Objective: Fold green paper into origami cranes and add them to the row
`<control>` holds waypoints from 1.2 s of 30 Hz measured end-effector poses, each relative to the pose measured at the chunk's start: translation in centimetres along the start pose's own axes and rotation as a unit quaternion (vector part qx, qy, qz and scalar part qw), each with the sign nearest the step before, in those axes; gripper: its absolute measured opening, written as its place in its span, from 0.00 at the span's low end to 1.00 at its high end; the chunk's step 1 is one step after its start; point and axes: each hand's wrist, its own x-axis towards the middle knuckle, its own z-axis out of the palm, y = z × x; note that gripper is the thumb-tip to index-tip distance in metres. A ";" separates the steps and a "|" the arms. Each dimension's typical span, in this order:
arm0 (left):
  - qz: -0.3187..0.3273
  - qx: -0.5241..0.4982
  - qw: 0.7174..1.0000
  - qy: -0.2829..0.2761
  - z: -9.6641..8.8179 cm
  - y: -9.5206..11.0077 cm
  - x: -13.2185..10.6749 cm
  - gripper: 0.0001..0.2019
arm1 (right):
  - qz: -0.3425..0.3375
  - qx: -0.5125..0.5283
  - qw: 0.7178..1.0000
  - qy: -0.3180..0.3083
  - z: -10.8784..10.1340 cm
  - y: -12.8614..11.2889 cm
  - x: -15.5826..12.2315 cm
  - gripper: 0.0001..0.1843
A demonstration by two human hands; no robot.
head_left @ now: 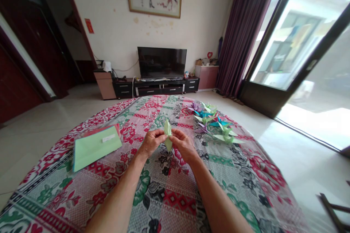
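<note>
A light green piece of folded paper (167, 145), long and pointed at both ends, is held upright above the patterned tablecloth. My left hand (153, 141) pinches its left side between thumb and fingers. On the other side, my right hand (182, 143) grips it the same way, both thumbs close together at its middle. To the right lie several folded paper cranes (227, 137) in green, blue and purple. A stack of paper sheets (95, 147), light green on top with red and blue edges below, rests to the left with a small white slip (108, 138) on it.
The round table is covered by a floral tablecloth (169, 204). Beyond its far edge stand a low TV cabinet (158, 89) and a television (162, 62). A glass door (284, 43) is at the right, with part of a dark chair or stool frame (332, 207) at the lower right.
</note>
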 end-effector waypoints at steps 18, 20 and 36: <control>-0.014 0.020 0.999 0.039 0.5 -0.4 0.2 0.09 | -0.013 -0.047 0.997 0.058 0.0 0.8 0.4 0.17; -0.008 0.021 0.999 0.041 0.6 -0.2 0.2 0.09 | -0.022 -0.047 0.997 0.064 0.2 0.7 0.4 0.17; -0.051 -0.019 0.997 0.060 1.0 -0.3 0.2 0.10 | -0.027 -0.115 0.990 0.074 0.2 1.3 0.6 0.17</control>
